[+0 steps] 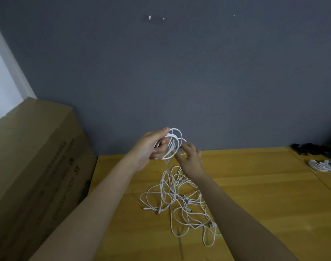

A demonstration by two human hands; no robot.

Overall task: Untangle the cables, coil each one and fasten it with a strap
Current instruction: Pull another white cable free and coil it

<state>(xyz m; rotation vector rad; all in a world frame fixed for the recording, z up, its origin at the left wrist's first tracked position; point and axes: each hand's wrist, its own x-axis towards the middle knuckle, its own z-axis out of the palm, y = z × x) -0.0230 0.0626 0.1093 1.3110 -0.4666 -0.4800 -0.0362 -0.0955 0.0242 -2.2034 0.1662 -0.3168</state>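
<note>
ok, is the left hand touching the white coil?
Touching. Head view: the left hand grips the white coil, thumb and fingers wrapped round its loops.
</note>
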